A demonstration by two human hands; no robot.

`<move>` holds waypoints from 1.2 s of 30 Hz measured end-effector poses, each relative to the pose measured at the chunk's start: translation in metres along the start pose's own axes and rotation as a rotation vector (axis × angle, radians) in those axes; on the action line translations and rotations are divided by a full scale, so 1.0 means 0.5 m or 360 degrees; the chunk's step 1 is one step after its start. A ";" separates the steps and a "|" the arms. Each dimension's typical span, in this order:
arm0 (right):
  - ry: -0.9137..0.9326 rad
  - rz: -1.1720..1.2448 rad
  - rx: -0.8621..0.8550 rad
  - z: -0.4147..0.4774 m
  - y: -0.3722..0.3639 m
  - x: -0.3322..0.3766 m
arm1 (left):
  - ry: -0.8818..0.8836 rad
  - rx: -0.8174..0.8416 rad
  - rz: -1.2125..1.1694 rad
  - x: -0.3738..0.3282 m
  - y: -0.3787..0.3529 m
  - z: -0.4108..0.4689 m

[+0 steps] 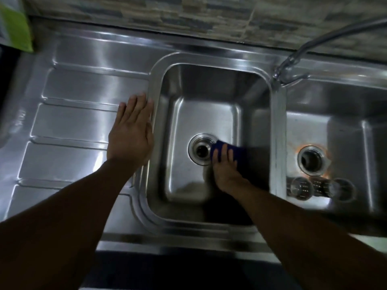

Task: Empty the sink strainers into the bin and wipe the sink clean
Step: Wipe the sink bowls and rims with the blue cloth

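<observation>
Fingers of the right hand (225, 168) spread flat, pressing a dark blue cloth (232, 152) against the floor of the left basin (205, 122), touching the right edge of the open drain (202, 149). No strainer seated in that drain; the ring is bright metal, the hole dark. Left hand (130, 132) lies palm down, fingers straight and close together, holding nothing, on the ribbed drainboard (73, 122) with fingertips at the raised basin rim.

Basin: brushed stainless steel, rounded-rectangle, smooth walls with soft corners. Open floor behind and to the left of the cloth.

Right basin (345, 132): same steel, drain (312, 160) open, rust-orange staining around its ring. Two round perforated strainers (301, 188) lie on its near floor, blurred. Narrow divider between basins. Faucet (293, 63) spout ends over that divider. Tiled wall (188, 15) behind.
</observation>
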State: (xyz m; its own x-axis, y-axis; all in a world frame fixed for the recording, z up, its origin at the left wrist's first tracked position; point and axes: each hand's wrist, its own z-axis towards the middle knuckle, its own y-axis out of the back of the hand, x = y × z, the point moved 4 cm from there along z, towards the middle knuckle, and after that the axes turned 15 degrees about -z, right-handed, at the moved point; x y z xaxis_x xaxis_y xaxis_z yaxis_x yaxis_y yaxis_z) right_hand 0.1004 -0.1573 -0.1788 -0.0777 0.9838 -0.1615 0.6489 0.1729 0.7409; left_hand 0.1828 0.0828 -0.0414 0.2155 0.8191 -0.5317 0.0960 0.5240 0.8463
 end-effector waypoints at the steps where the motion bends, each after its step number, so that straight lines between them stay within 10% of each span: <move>1: 0.0071 -0.0007 0.0077 -0.024 -0.011 0.001 | 0.0007 0.0006 0.0002 -0.005 0.002 0.000; 6: 0.0268 0.0440 0.0173 -0.122 0.029 -0.054 | 0.0193 0.0095 -0.0100 -0.044 -0.006 -0.013; 15: 0.0061 0.1328 -0.0950 -0.402 0.154 -0.230 | 0.0171 0.0393 -0.0328 -0.311 -0.147 -0.251; 24: 0.0030 0.0875 -0.0803 -0.392 0.046 -0.215 | 0.0033 0.0601 -0.0142 -0.395 -0.210 -0.330; 36: -0.0166 0.1676 -0.0954 -0.126 0.247 -0.458 | 0.0057 0.0318 -0.0432 -0.506 -0.251 -0.060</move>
State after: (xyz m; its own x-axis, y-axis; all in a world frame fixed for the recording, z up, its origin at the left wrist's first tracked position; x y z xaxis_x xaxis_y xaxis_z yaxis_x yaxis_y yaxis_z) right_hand 0.1509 -0.3583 -0.0094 0.3555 0.6522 0.6695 -0.0972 -0.6866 0.7205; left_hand 0.0867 -0.1833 -0.0141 0.1222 0.6654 -0.7365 0.3345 0.6710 0.6617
